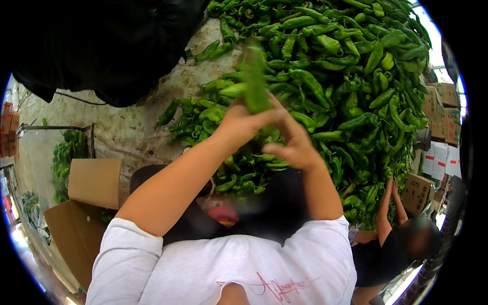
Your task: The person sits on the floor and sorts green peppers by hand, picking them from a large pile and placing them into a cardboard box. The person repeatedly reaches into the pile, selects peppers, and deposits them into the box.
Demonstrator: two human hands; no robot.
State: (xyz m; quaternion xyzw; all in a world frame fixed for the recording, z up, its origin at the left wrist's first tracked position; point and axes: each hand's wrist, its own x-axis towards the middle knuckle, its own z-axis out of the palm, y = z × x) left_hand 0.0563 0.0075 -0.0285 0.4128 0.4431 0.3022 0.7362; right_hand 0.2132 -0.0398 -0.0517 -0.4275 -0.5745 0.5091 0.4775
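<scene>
A large heap of long green peppers (343, 76) lies before me and spreads to the right. My left hand (242, 124) grips a long green pepper (255, 84), blurred by motion, that points away from me; a lighter pepper (231, 90) sticks out beside it to the left. My right hand (291, 137) is just right of the left one, its fingers near the held pepper's lower end. The fingers of my right hand look spread, but overlap and blur hide whether they touch the pepper. More peppers lie beneath both hands, between my legs.
An open cardboard box (76, 228) stands at lower left, with green peppers (68, 164) beyond it. Black plastic (114, 45) fills the upper left. A co-worker (385, 255) reaches into the heap at lower right. Cartons (442, 110) are stacked at the right edge.
</scene>
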